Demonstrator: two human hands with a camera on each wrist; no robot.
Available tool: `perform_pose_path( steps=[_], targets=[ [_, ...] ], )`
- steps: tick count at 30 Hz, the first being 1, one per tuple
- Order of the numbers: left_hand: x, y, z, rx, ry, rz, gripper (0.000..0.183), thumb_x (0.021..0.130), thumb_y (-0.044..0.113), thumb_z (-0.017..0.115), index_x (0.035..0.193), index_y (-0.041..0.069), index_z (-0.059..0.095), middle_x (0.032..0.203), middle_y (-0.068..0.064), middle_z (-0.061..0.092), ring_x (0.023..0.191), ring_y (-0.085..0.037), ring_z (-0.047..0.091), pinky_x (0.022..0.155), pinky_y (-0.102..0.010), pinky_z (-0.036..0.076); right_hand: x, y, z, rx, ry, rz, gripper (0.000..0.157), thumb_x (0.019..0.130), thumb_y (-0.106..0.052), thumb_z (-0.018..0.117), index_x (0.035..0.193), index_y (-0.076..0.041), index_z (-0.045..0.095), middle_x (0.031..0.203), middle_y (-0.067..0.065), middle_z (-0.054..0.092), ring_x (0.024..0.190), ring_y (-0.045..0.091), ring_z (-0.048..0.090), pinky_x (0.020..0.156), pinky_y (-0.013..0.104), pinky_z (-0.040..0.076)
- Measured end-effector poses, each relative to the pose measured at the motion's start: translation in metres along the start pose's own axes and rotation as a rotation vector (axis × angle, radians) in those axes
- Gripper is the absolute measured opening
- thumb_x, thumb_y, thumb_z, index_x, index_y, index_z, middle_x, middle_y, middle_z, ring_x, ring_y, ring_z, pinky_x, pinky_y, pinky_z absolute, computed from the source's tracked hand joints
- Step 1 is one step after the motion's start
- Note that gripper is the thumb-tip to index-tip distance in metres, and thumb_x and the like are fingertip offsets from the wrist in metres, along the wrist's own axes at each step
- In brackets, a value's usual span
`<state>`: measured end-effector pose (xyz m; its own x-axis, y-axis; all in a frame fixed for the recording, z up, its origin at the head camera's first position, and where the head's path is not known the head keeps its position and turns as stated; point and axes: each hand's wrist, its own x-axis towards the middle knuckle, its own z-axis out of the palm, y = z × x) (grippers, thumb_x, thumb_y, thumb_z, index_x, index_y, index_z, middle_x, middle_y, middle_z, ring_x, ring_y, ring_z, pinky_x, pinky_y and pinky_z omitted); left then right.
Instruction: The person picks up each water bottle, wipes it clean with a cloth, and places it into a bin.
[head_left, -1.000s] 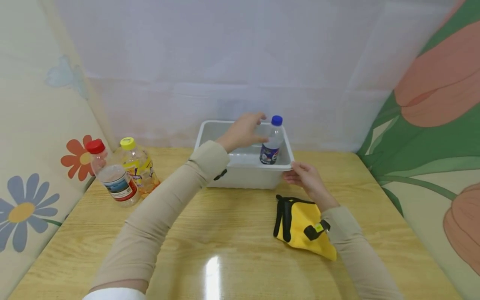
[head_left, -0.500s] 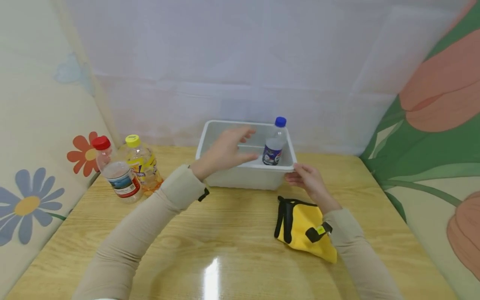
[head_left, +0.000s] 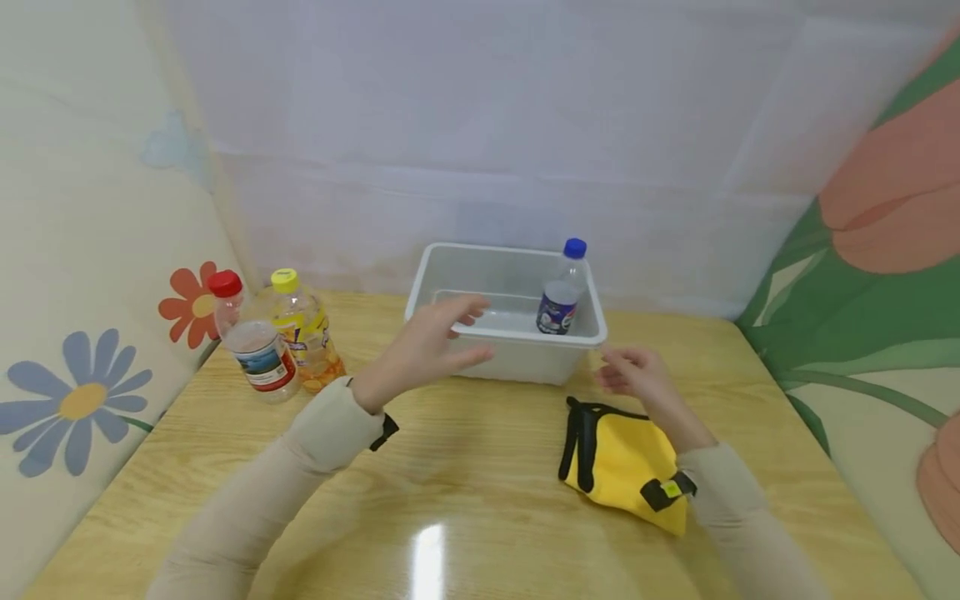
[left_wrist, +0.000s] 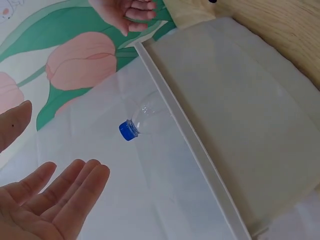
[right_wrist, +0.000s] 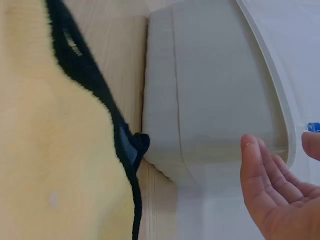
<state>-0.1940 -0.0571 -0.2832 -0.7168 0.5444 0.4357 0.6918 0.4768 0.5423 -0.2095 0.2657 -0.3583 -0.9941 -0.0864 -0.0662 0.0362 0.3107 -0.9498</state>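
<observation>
A clear plastic bottle with a blue cap and dark label stands in the right end of the white plastic bin. My left hand hovers over the bin's front left rim, thumb and fingers spread, holding nothing; in the left wrist view its fingers point towards the blue cap. Just off the bin's front right corner is my right hand, its fingers relaxed. In the right wrist view those fingers overlap the bin's end near the rim, with the thumb apart from them.
A red-capped bottle and a yellow-capped bottle stand at the left of the wooden table. A yellow pouch with black trim lies in front of the bin, partly under the right wrist in view. A white sheet hangs behind.
My left hand has drawn back from the blue-capped bottle, to the left and towards me. My right hand has let go of the bin's corner. The bottle stays standing in the bin.
</observation>
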Motion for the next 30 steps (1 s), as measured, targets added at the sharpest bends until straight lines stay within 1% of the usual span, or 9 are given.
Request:
perform_pose_path(
  steps=[2,6,10,14,17,20,24,27,30],
  targets=[
    [-0.006,-0.001,0.000,-0.008,0.011,-0.004,0.054,0.081,0.020,0.070,0.127,0.002,0.048,0.120,-0.014,0.055,0.102,-0.024,0.056,0.080,-0.032,0.053,-0.010,0.001,-0.003,-0.077,-0.019,-0.009,0.040,0.097,-0.022,0.046,0.110,0.017,0.047,0.089,0.019,0.065,0.072,0.016,0.065,0.067,0.031,0.057],
    [-0.016,-0.005,-0.002,-0.022,0.064,-0.010,0.055,0.079,0.018,0.072,0.126,0.002,0.049,0.117,-0.014,0.057,0.101,-0.024,0.057,0.079,-0.031,0.053,-0.028,0.005,-0.005,-0.190,-0.063,-0.045,0.039,0.096,-0.018,0.047,0.113,0.018,0.047,0.094,0.026,0.063,0.078,0.026,0.065,0.068,0.033,0.057],
    [-0.026,-0.009,-0.003,-0.027,0.118,0.005,0.055,0.077,0.014,0.074,0.123,-0.002,0.049,0.116,-0.017,0.057,0.098,-0.027,0.057,0.077,-0.033,0.054,-0.043,0.013,-0.003,-0.340,-0.088,-0.098,0.036,0.093,-0.017,0.053,0.111,0.014,0.052,0.097,0.025,0.063,0.081,0.030,0.064,0.066,0.033,0.056],
    [-0.036,-0.014,-0.006,-0.007,0.163,0.011,0.055,0.073,0.012,0.076,0.120,-0.005,0.051,0.113,-0.020,0.059,0.096,-0.029,0.058,0.073,-0.035,0.055,-0.054,0.023,-0.001,-0.560,-0.097,-0.187,0.034,0.089,-0.019,0.060,0.108,0.009,0.058,0.098,0.019,0.064,0.083,0.028,0.062,0.068,0.036,0.055],
    [-0.043,-0.017,-0.007,0.000,0.185,-0.011,0.055,0.072,0.011,0.077,0.119,-0.004,0.052,0.112,-0.019,0.059,0.095,-0.028,0.058,0.071,-0.034,0.056,-0.060,0.027,0.001,-0.670,-0.128,-0.227,0.038,0.085,-0.020,0.065,0.109,0.009,0.058,0.104,0.022,0.062,0.088,0.032,0.061,0.070,0.040,0.055],
    [-0.050,-0.020,-0.007,-0.019,0.189,-0.054,0.054,0.073,0.012,0.076,0.120,-0.003,0.052,0.114,-0.018,0.058,0.096,-0.028,0.058,0.072,-0.034,0.055,-0.068,0.028,0.004,-0.743,-0.168,-0.203,0.047,0.082,-0.024,0.068,0.112,0.010,0.057,0.109,0.026,0.059,0.094,0.038,0.058,0.073,0.045,0.054],
    [-0.060,-0.026,-0.008,-0.055,0.199,-0.126,0.052,0.075,0.016,0.075,0.120,0.000,0.053,0.118,-0.016,0.057,0.099,-0.028,0.057,0.074,-0.037,0.055,-0.074,0.033,0.006,-0.863,-0.208,-0.173,0.059,0.075,-0.031,0.074,0.113,0.010,0.055,0.111,0.028,0.056,0.101,0.043,0.054,0.083,0.052,0.047],
    [-0.069,-0.034,-0.009,-0.062,0.233,-0.156,0.052,0.075,0.014,0.075,0.119,0.000,0.053,0.117,-0.016,0.057,0.098,-0.028,0.057,0.074,-0.037,0.055,-0.075,0.041,0.007,-0.934,-0.245,-0.187,0.068,0.071,-0.036,0.076,0.115,0.011,0.054,0.116,0.030,0.053,0.106,0.045,0.049,0.089,0.055,0.042],
    [-0.078,-0.044,-0.010,-0.050,0.291,-0.157,0.051,0.073,0.009,0.076,0.118,-0.002,0.054,0.115,-0.017,0.058,0.096,-0.029,0.059,0.070,-0.036,0.056,-0.077,0.047,0.008,-0.959,-0.250,-0.200,0.072,0.069,-0.037,0.076,0.119,0.010,0.052,0.123,0.032,0.046,0.112,0.047,0.044,0.092,0.057,0.038]
  ],
)
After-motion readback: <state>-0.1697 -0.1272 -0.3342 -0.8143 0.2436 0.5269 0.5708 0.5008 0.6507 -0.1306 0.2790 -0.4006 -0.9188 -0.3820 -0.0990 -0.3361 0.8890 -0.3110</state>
